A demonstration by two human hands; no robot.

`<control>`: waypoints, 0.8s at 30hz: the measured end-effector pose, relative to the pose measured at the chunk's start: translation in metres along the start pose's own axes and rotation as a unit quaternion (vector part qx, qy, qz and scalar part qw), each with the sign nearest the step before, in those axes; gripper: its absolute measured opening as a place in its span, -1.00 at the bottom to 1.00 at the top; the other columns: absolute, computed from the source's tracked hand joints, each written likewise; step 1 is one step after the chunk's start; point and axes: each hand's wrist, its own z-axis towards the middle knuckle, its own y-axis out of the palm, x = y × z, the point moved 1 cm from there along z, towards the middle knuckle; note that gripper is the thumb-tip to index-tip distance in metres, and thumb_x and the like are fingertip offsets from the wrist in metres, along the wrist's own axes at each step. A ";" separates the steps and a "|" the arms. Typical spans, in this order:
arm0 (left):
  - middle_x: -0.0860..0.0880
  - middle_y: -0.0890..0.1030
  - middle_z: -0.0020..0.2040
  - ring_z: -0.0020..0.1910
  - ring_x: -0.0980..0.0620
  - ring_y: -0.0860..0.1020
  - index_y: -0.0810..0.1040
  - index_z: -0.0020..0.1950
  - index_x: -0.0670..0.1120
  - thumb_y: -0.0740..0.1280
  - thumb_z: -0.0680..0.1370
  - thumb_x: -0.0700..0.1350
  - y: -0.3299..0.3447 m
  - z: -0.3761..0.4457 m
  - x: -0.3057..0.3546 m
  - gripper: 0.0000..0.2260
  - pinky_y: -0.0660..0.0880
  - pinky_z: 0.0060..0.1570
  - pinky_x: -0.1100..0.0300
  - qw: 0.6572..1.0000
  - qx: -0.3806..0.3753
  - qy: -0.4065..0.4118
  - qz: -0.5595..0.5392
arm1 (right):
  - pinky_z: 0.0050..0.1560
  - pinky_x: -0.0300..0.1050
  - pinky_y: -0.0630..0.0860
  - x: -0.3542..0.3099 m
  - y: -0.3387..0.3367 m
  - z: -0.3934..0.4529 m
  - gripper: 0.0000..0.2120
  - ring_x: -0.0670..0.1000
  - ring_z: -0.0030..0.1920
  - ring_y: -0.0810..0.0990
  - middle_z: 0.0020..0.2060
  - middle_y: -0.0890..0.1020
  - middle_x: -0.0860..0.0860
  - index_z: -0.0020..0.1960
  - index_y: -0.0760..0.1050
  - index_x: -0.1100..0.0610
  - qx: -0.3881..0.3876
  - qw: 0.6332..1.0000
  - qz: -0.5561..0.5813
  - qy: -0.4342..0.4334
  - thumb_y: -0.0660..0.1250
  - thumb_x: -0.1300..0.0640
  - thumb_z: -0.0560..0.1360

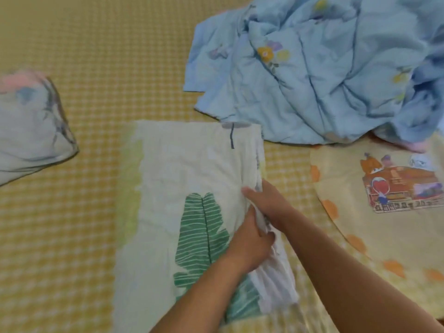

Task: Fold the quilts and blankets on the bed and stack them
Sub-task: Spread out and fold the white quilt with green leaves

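Near the middle of the yellow checked bed (96, 56), both the left hand (249, 246) and right hand (266, 203) pinch the leaf-print quilt (192, 169) along its right edge, apparently gathering layers to square the fold.

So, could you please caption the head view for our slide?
Both hands, left and right, grip the leaf-print blanket's right edge on the bed.

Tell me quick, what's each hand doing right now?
Left hand: closed, gripping the right edge of the leaf-print blanket.
Right hand: closed, gripping the same edge a little farther up.
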 end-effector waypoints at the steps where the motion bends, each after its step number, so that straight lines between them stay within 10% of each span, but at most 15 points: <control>1: 0.15 0.56 0.25 0.16 0.19 0.56 0.23 0.58 0.17 0.28 0.61 -0.11 -0.007 -0.003 -0.003 -0.45 0.52 0.17 0.22 0.999 0.043 0.013 0.007 | 0.08 -0.08 0.61 0.003 -0.001 0.008 -0.67 -0.04 0.09 0.67 0.09 0.69 -0.09 0.29 0.54 -0.03 -0.015 1.000 0.004 0.000 0.41 0.02 0.54; 5: 0.11 0.50 0.27 0.28 0.15 0.43 0.48 0.42 0.06 0.30 0.61 -0.18 -0.070 -0.050 -0.039 -0.62 0.35 0.33 0.20 0.940 0.305 0.068 0.138 | 0.24 -0.03 0.54 -0.009 0.002 0.018 -0.48 -0.07 0.20 0.60 0.24 0.59 -0.15 0.40 0.41 -0.08 0.010 0.999 -0.021 -0.031 0.41 -0.12 0.48; 8: -0.11 0.38 0.40 0.38 -0.07 0.30 0.42 0.48 0.02 0.29 0.63 -0.07 -0.119 -0.078 -0.068 -0.61 0.29 0.39 -0.02 0.895 0.382 -0.019 0.232 | 0.14 -0.36 0.39 -0.030 -0.002 0.006 -0.56 -0.18 0.22 0.48 0.26 0.50 -0.22 0.49 0.33 -0.09 0.067 0.991 -0.034 -0.115 0.24 0.12 0.63; 13: -0.10 0.14 0.58 0.47 -0.17 0.27 0.19 0.59 0.26 0.18 0.65 0.15 -0.145 -0.080 -0.097 -0.51 0.18 0.51 -0.12 0.914 0.341 -0.130 0.178 | 0.05 -0.29 0.36 -0.018 -0.018 0.020 -0.57 -0.13 0.14 0.46 0.23 0.53 -0.10 0.49 0.33 -0.04 0.131 0.986 -0.057 -0.091 0.19 0.14 0.64; 18: 0.17 0.18 0.58 0.49 0.13 0.27 -0.07 0.63 0.27 0.24 0.62 0.21 -0.139 -0.071 -0.107 -0.32 0.20 0.48 0.08 0.950 0.298 -0.088 -0.028 | 0.41 0.15 0.35 0.036 -0.033 0.025 -0.22 0.17 0.42 0.38 0.44 0.38 0.15 0.57 0.17 0.05 0.151 0.975 -0.157 0.051 0.24 -0.34 0.50; 21: 0.13 0.41 0.50 0.40 0.02 0.49 0.05 0.60 0.30 0.43 0.41 0.39 -0.143 -0.087 -0.127 -0.13 0.41 0.38 -0.09 0.920 0.267 -0.165 -0.236 | 0.30 0.21 0.48 0.060 -0.026 -0.005 -0.10 0.13 0.34 0.48 0.39 0.44 0.03 0.52 0.23 -0.14 0.080 0.983 -0.150 0.064 0.30 -0.55 0.31; 24: -0.04 0.63 0.31 0.24 -0.10 0.63 0.35 0.51 0.09 0.41 0.50 0.29 -0.129 -0.117 -0.146 -0.35 0.53 0.21 -0.13 0.888 0.152 -0.224 -0.373 | 0.30 0.19 0.46 0.088 -0.025 -0.041 -0.11 0.14 0.29 0.50 0.34 0.45 0.01 0.48 0.29 -0.09 0.044 0.975 -0.178 0.123 0.39 -0.49 0.29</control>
